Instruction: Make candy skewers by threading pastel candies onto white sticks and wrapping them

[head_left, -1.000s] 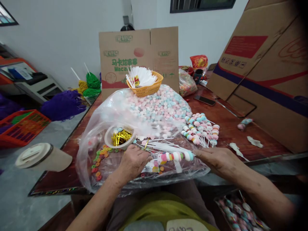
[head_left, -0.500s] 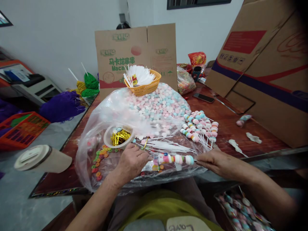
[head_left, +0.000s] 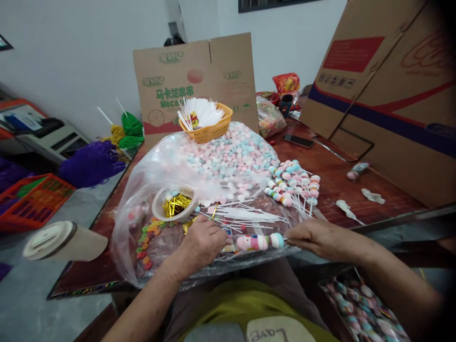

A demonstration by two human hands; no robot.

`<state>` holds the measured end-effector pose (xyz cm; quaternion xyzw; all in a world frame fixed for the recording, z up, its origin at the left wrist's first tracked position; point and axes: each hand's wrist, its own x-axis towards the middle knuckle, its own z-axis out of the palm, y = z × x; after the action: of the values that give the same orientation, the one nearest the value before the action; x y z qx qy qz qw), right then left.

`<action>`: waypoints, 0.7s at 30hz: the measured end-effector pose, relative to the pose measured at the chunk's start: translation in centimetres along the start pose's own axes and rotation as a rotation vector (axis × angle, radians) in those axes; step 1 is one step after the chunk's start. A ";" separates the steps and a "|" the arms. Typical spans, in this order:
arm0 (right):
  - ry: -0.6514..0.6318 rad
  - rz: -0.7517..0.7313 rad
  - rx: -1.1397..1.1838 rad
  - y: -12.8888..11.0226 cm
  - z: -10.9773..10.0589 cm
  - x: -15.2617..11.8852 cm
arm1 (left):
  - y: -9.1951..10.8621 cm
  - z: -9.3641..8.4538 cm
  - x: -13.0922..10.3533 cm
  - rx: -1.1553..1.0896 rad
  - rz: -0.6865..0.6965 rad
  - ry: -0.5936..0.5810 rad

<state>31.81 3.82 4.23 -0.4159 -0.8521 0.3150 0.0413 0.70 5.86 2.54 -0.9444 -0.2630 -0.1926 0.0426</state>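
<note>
Pinched in my right hand (head_left: 309,237) is the stick end of a candy skewer (head_left: 258,242), which lies level with its pink, white and blue pieces pointing left. My left hand (head_left: 204,240) is at the skewer's far end, fingers curled down by a small printed wrapper; what its fingertips grip is hidden. White sticks (head_left: 249,214) lie just beyond the skewer. A white bowl (head_left: 156,207) with gold ties (head_left: 176,205) stands behind my left hand. Ring candies (head_left: 144,247) lie to its left on the clear plastic bag. Finished-looking skewers (head_left: 292,183) are piled behind my right hand.
Pastel candies (head_left: 231,152) fill the bag, with a yellow basket (head_left: 213,132) of white sticks on top. Cardboard boxes (head_left: 384,109) stand behind and right. A phone (head_left: 298,140) lies at right, a lidded cup (head_left: 67,241) at left, and packed skewers (head_left: 359,304) lower right.
The camera view has shifted slightly. My left hand has moved a little right and down along the skewer, and the skewer's candies have turned or shifted. Gold ties now show behind my left hand.
</note>
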 end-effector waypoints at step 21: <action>0.123 -0.145 -0.354 -3.3 1.4 4.6 | 2.5 2.8 1.3 -0.625 -0.654 -0.495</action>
<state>26.09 5.01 4.17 -0.3730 -0.9177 0.1304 0.0423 3.94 4.89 0.54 -0.7976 -0.4768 -0.0360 -0.3678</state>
